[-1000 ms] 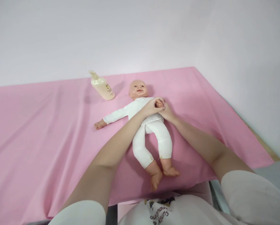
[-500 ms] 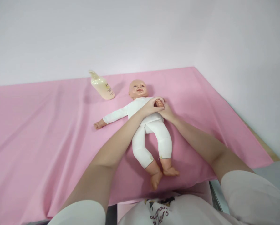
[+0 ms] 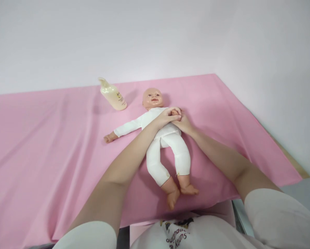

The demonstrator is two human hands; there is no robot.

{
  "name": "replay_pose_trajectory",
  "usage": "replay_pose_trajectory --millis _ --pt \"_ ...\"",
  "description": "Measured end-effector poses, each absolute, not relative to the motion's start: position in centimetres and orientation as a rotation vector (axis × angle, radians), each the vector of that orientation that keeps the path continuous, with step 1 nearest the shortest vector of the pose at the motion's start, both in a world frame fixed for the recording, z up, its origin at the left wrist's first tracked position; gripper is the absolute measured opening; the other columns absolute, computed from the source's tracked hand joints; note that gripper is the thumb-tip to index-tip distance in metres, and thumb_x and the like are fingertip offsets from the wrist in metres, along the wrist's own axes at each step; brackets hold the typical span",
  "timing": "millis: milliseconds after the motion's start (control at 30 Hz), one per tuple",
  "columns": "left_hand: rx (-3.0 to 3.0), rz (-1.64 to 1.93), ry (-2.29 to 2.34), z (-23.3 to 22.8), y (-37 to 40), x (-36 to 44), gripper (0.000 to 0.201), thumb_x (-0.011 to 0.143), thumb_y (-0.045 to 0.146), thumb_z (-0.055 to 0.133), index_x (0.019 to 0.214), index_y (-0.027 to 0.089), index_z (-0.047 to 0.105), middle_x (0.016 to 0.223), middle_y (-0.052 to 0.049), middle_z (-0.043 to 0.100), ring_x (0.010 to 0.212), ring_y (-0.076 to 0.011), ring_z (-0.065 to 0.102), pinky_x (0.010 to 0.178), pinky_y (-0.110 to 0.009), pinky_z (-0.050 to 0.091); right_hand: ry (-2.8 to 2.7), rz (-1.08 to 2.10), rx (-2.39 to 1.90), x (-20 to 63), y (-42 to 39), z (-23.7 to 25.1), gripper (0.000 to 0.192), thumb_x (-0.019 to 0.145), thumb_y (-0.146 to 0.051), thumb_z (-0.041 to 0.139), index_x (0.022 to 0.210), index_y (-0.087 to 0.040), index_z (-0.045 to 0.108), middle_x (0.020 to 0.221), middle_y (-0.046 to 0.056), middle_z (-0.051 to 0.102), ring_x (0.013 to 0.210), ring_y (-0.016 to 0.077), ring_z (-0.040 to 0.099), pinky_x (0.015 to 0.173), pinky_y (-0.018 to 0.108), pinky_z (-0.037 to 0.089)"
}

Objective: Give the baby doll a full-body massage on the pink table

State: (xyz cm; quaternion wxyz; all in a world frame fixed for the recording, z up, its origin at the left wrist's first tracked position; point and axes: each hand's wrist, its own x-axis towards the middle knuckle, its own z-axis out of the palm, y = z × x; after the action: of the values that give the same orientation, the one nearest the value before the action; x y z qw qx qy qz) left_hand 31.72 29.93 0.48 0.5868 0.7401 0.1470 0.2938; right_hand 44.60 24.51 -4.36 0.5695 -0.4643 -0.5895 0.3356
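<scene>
A baby doll with a white cloth body lies on its back, its head away from me and its bare feet toward me. My left hand is closed around the doll's hand above the right side of its chest. From the other side my right hand wraps the same small hand, its fingers partly hidden behind my left hand. The doll's other arm stretches out to the left on the cloth.
A pink cloth with folds covers the table. Up and left of the doll stands a cream pump bottle, appearing tilted in the view. A pale wall rises behind, and a wooden edge shows at the right.
My left thumb has shifted slightly over the doll's hand and covers more of it. The doll's body and the bottle have stayed put.
</scene>
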Motion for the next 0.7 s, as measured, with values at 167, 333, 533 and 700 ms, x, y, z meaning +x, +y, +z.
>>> replay_pose_trajectory --millis 167,333,533,700 --pt "1.858 0.683 0.367 0.72 29.60 31.79 0.034 0.071 0.042 0.081 0.084 0.018 0.061 0.108 -0.008 0.069 0.104 -0.0228 0.065 0.102 -0.038 0.046 -1.406 0.763 -1.134 44.61 24.78 -4.14 0.025 0.081 -0.037 0.069 0.096 -0.017 0.070 0.098 0.008 0.077 0.100 0.0252 0.073 0.092 0.040 0.060" --pt "1.967 0.711 0.465 0.84 29.30 31.97 0.031 0.072 0.040 0.076 0.087 0.017 0.061 0.113 -0.010 0.068 0.108 -0.0253 0.063 0.104 -0.041 0.046 -1.410 0.768 -1.143 44.62 24.84 -3.87 0.023 0.080 -0.031 0.068 0.098 -0.016 0.070 0.102 0.008 0.076 0.103 0.0245 0.073 0.093 0.039 0.059" --pt "1.915 0.704 0.467 1.02 29.30 31.94 0.035 0.075 0.047 0.074 0.086 0.017 0.062 0.109 -0.010 0.068 0.109 -0.0265 0.064 0.104 -0.042 0.045 -1.427 0.755 -1.139 44.76 24.48 -4.06 0.029 0.082 -0.036 0.069 0.107 -0.020 0.072 0.112 0.008 0.075 0.112 0.0247 0.070 0.103 0.041 0.056" --pt "1.793 0.685 0.400 1.03 29.47 31.75 0.038 0.070 0.049 0.080 0.083 0.018 0.062 0.106 -0.009 0.071 0.112 -0.0258 0.064 0.104 -0.040 0.045 -1.439 0.760 -1.103 44.73 24.40 -4.15 0.033 0.084 -0.038 0.068 0.110 -0.018 0.071 0.113 0.010 0.075 0.112 0.0259 0.071 0.101 0.042 0.057"
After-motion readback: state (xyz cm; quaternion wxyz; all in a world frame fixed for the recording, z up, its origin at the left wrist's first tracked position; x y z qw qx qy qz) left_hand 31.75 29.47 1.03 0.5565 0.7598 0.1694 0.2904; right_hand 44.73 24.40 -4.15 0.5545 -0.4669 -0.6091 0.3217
